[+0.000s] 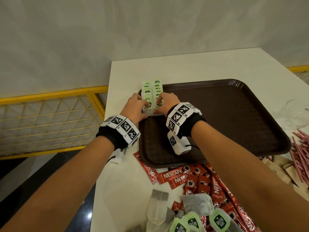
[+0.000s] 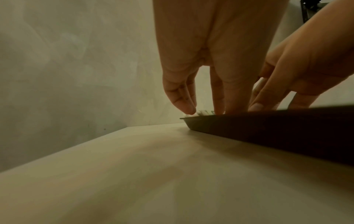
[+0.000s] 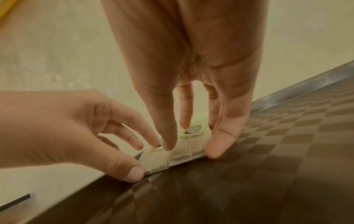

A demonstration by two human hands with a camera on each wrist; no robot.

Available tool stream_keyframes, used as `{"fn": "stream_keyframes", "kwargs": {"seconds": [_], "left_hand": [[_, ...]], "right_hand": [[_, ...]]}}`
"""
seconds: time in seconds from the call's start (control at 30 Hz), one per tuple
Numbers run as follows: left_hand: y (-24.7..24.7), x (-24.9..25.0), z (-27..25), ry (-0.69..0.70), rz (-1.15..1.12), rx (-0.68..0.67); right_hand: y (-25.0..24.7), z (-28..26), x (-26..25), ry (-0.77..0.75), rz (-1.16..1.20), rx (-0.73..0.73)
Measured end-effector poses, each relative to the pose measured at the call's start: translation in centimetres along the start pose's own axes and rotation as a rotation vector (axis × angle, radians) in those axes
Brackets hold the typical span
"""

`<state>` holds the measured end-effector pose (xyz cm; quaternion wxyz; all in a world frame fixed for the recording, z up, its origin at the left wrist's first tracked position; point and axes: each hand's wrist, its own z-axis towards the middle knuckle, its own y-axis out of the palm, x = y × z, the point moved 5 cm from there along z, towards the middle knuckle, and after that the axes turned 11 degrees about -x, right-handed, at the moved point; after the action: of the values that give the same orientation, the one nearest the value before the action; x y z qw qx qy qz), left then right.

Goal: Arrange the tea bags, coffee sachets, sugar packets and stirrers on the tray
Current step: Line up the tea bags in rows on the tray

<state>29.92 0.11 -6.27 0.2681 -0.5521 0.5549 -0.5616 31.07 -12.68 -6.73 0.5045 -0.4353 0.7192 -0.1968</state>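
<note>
Two columns of white paper tea bags with pale green tags [image 1: 152, 91] lie at the far left corner of the dark brown plastic tray [image 1: 225, 118], overlapping like shingles. I count about five tags in the left column and about six in the right; the hands cover the nearest ones, so the count is rough. The far ends of both columns overhang the tray rim.

My left hand [image 1: 136, 108] rests on the near end of the left column, fingers bent down, thumb at the bag's near edge. My right hand [image 1: 165, 102] does the same on the right column. In the right wrist view the right fingertips [image 3: 220, 145] and thumb flank one bag, touching its sides; I see pressing and touching there, not a closed pinch.

Loose stock on the near part of the white bench [image 1: 127, 74]: a heap of red Nescafe coffee sachets [image 1: 207, 183], too tangled to count; at least six more loose tea bags [image 1: 197, 203] at the near edge; a spread of thin red-and-white stirrers [image 1: 299, 154] on the right; brown paper sugar packets [image 1: 274, 166] beside them.

Room: plain grey-white wall behind; yellow-framed wire mesh railing [image 1: 50, 111] to the left.
</note>
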Motion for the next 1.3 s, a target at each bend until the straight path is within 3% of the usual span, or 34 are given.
{"fn": "stream_keyframes", "kwargs": {"seconds": [0.4, 0.63, 0.9, 1.17, 1.3], "left_hand": [[-0.7, 0.5, -0.6, -0.006, -0.039, 0.005], [-2.3, 3.1, -5.3, 0.018, -0.21, 0.024], [2.2, 5.1, -15.5, 0.011, -0.263, -0.301], [6.4, 4.7, -20.6, 0.015, -0.098, -0.581], [7.2, 5.6, -20.9, 0.086, -0.042, -0.563]], "right_hand": [[-0.4, -1.2, 0.3, 0.023, -0.023, 0.061], [-0.9, -6.9, -0.3, -0.045, 0.069, 0.054], [4.5, -17.3, 0.5, -0.14, -0.033, -0.222], [7.1, -21.4, 4.0, -0.045, -0.172, -0.278], [7.4, -22.5, 4.9, -0.013, -0.189, -0.31]]}}
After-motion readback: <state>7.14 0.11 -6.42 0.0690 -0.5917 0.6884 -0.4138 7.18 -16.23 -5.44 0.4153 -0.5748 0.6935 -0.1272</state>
